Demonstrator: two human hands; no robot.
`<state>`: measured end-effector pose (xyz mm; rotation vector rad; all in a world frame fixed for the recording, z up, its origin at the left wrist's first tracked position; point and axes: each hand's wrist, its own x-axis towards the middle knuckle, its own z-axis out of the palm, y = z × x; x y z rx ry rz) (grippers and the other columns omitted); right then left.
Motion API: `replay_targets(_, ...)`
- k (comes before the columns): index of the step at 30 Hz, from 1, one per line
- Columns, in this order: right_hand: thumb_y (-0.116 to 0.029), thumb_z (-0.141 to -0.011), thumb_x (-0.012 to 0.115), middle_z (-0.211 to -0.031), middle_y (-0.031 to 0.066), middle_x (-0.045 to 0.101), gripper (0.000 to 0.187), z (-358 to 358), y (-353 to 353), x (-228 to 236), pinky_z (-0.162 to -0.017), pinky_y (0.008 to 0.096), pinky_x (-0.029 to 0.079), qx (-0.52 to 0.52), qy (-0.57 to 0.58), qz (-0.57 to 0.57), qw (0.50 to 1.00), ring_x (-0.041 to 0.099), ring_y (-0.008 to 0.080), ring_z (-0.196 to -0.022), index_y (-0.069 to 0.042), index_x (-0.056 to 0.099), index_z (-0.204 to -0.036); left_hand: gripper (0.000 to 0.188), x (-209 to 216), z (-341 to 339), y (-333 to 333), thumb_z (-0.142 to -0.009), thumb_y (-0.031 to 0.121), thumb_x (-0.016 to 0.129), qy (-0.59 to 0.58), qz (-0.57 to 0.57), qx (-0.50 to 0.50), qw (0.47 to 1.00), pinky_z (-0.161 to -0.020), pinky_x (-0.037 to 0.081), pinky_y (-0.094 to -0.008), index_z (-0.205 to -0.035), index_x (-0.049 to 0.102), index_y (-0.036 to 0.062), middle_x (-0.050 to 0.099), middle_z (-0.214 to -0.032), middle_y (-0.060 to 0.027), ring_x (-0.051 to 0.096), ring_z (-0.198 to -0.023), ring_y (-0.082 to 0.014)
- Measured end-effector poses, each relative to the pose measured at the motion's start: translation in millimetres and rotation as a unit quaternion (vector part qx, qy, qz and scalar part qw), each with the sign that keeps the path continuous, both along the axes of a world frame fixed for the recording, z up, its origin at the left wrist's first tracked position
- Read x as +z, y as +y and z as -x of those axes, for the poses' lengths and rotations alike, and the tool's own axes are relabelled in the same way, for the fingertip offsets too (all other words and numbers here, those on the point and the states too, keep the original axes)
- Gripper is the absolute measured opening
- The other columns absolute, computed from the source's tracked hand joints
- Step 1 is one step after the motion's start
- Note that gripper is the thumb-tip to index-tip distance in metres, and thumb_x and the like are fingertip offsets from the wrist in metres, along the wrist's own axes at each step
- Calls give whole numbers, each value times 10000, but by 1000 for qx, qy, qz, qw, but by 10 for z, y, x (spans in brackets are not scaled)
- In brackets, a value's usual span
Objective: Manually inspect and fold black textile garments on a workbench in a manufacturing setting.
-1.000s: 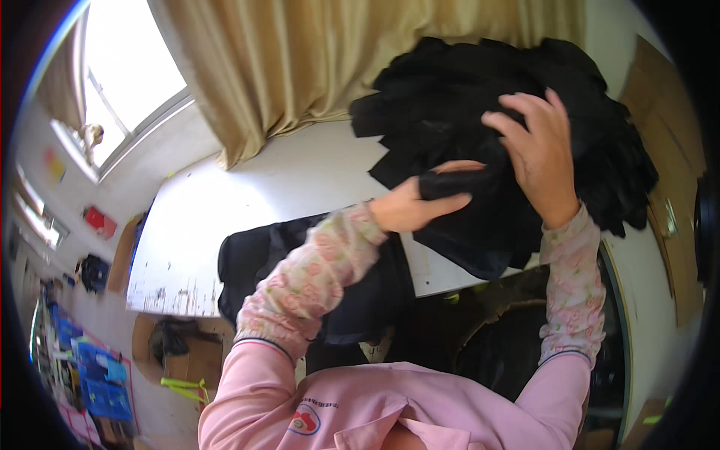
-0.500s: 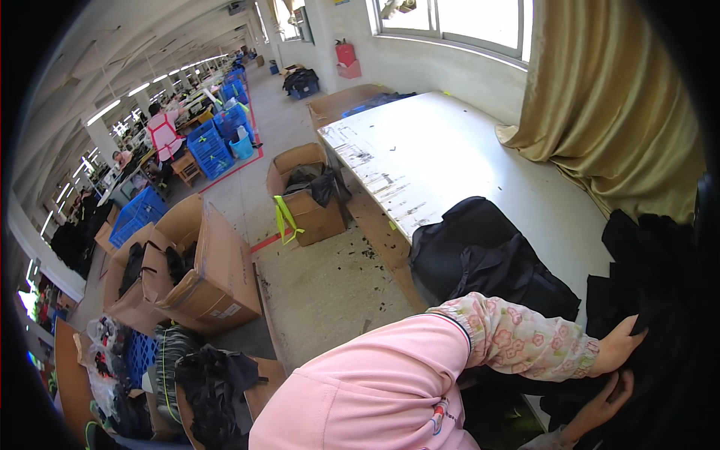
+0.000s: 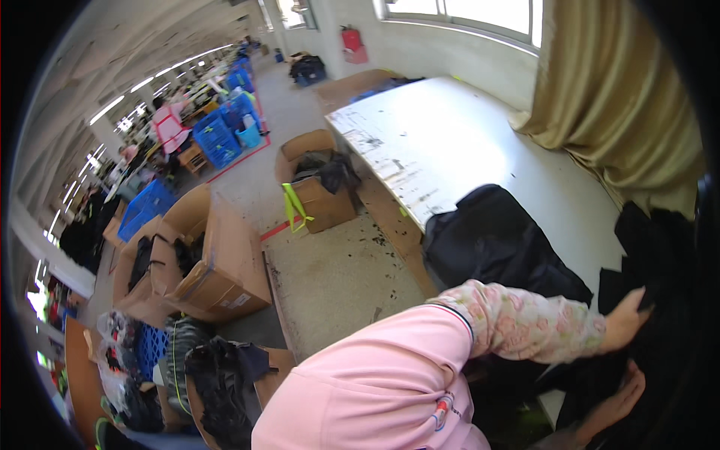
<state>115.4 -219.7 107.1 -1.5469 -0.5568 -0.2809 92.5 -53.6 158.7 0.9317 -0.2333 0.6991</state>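
Observation:
A pile of black fabric [image 3: 664, 277] covers the right end of the white table, dark enough that its folds hardly show. My left hand [image 3: 627, 321], at the end of a floral sleeve, is closed on the edge of this fabric, thumb uppermost; some fingertips are lost against the black. Lower down, my right hand [image 3: 616, 399] lies against the same cloth with its fingers stretched out, slightly blurred. Left of my forearm, a black padded-looking piece [image 3: 499, 244] rests on the table, hanging over its near edge.
The white table [image 3: 420, 120] runs along the window wall beside a gold curtain [image 3: 622, 105]. Cardboard boxes [image 3: 229, 277] with dark cloth stand at left; another box [image 3: 322, 206] sits near the table. Blue crates [image 3: 217, 139] and a person in pink [image 3: 171, 127] are farther off.
The view has shifted, so the surroundings sit slightly right and lower at the top. My hands have moved apart a little, and my right hand's fingers have straightened.

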Motion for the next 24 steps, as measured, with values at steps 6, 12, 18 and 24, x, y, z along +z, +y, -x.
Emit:
replay_targets(6, 12, -771, 627, -1166, 155, 558, 498, 376, 621, 16, -999, 339, 380, 178, -32, 107, 978, 529, 235, -1130, 18, 465, -1243, 450, -15, 373, 356, -927, 331, 549, 203, 69, 24, 976, -865, 440, -375, -1191, 497, -31, 583, -995, -175, 551, -950, -266)
replay_targets(12, 41, -803, 600, -782, 77, 603, 97, 516, 581, -40, -694, 256, 466, 59, -53, 52, 995, 588, 120, -761, 6, 582, -892, 280, 27, 391, 182, -939, 212, 557, 149, 100, -77, 981, -805, 533, -317, -1077, 619, -23, 671, -1009, -104, 659, -879, -208)
replay_targets(18, 25, -871, 536, -727, 53, 530, 67, 283, 116, 77, -639, 253, 437, -15, -47, -42, 998, 510, 110, -673, -24, 522, -914, 479, -253, 432, 384, -940, 196, 566, 120, -153, -161, 968, -1064, 328, -331, -1344, 428, -22, 527, -1300, -87, 489, -1209, -211)
replay_targets(24, 0, -909, 532, -806, 39, 591, 61, -8, -225, 761, -680, 228, 460, -150, -241, -102, 953, 587, 121, -748, -35, 538, -959, 562, -167, 564, 410, -756, 68, 789, 241, -492, -370, 750, -974, 411, -300, -1246, 530, -25, 615, -1164, -66, 558, -1082, -155)
